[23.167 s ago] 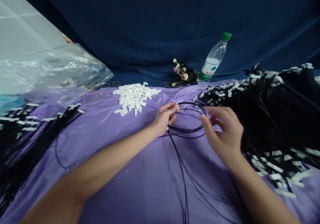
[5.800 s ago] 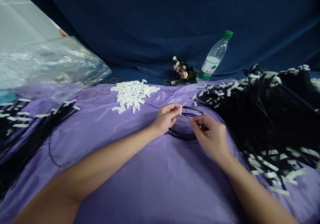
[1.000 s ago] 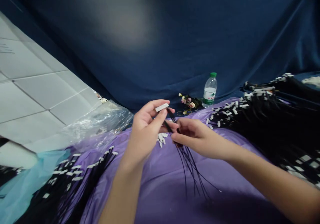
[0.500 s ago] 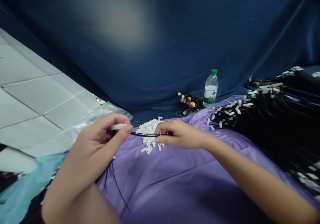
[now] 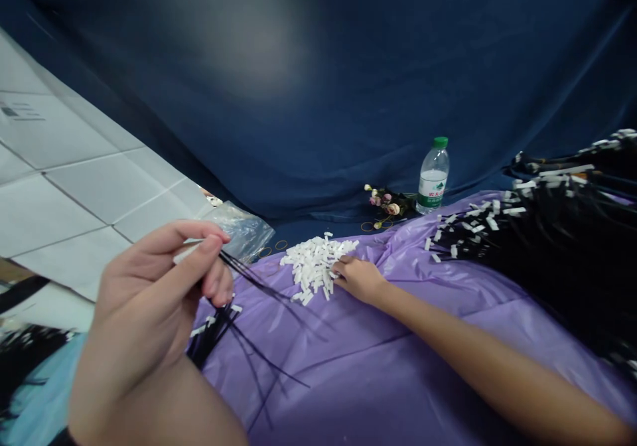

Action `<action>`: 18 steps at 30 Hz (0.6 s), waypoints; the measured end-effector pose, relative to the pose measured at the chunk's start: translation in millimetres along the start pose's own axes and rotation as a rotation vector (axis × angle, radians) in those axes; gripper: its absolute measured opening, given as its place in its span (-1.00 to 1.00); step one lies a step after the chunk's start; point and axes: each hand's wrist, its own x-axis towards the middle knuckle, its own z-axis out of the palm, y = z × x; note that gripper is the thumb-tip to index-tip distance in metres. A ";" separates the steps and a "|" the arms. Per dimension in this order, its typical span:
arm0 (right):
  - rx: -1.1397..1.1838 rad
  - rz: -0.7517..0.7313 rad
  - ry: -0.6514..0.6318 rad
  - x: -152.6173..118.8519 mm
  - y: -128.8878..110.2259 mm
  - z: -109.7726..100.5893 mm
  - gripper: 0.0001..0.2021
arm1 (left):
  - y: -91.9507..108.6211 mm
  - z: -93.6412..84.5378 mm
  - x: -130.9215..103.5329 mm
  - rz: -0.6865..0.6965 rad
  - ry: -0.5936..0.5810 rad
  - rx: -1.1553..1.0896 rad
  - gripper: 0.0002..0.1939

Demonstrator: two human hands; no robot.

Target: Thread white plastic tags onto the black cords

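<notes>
My left hand point(image 5: 169, 287) is closed, thumb against forefinger, on thin black cords point(image 5: 249, 275) whose loose ends trail to the right. A white strip shows between its fingers. Lower down, more black cords with white tabs point(image 5: 212, 333) hang or lie below the hand; whether it grips these too is hidden. My right hand point(image 5: 361, 279) has its fingers curled and pinched at the right edge of a heap of small white pieces point(image 5: 316, 260). The fingertips are partly hidden, so what is in them does not show. The heap lies on a purple sheet point(image 5: 358, 366).
A water bottle with a green cap point(image 5: 432, 177) stands at the back beside artificial flowers point(image 5: 385, 202). Many black cords with white tabs point(image 5: 557, 260) lie at right. Clear plastic point(image 5: 241, 230) and white tiles point(image 5: 84, 187) are at left. A blue cloth point(image 5: 323, 101) hangs behind.
My right hand has let go of the black cords and moved to the white heap. My left hand has shifted left with the cords, whose ends now hang free.
</notes>
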 end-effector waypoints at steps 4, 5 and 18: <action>0.047 -0.019 0.053 0.5 2.1 -3.4 -0.80 | 11.1 7.5 5.4 -0.164 -0.007 -0.346 -0.89; 0.074 -0.030 0.074 1.7 4.2 -7.1 -0.80 | 12.7 8.8 6.7 -0.191 -0.021 -0.392 -0.88; 0.591 -0.130 0.482 -19.1 16.4 -149.4 -0.69 | 7.7 36.8 19.7 -0.412 -0.331 -0.959 -0.85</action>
